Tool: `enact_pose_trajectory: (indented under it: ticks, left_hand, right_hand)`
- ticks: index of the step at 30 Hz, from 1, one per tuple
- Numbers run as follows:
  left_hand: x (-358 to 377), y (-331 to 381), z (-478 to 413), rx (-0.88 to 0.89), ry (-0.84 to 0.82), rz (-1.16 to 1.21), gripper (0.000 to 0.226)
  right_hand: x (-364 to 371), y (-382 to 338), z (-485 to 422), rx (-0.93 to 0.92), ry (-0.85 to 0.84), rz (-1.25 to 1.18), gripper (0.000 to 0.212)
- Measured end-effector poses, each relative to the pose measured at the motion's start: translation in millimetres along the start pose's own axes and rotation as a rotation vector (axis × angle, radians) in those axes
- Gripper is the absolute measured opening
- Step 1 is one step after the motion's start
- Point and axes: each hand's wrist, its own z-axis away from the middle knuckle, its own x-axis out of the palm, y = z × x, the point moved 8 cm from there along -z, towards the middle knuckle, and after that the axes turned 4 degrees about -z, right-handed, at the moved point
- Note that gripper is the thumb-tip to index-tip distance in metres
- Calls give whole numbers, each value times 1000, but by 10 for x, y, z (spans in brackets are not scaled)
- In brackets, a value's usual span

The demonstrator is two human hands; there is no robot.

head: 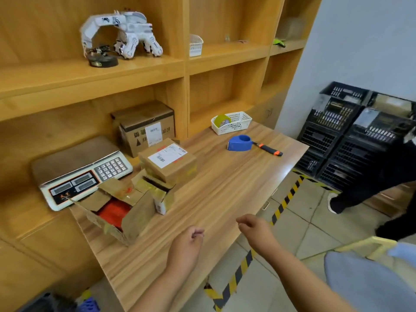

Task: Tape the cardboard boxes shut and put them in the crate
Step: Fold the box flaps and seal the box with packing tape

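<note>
An open cardboard box with something red inside sits at the table's near left. Behind it stands a second open box, and a closed box with a white label rests on top of that one. A blue tape dispenser with an orange-and-black handle lies far right on the table. My left hand hovers over the table's near edge, fingers loosely curled, holding nothing. My right hand hangs beside it, also loosely curled and empty. Black plastic crates are stacked at the right wall.
A weighing scale sits left of the boxes. A larger brown box stands in the shelf behind. A white basket holds a tape roll. A person in black walks past the crates at right. Yellow-black floor tape runs along the table.
</note>
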Motion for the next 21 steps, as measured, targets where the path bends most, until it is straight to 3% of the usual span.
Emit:
enact_pose_trajectory:
  ticks: [9,17,21]
  left_hand:
    - [327,484,-1054,13,66,49,21]
    - [147,863,-2456,-82,263,108,19]
    - [-87,912,-2964,-70,377,-189,27]
  right_hand:
    - [-305,135,-904,-11,-80,-8,23]
    - [-582,56,-2130,-24,-203,203,23]
    - [-447,-187,-2695,-34,-266,191,16]
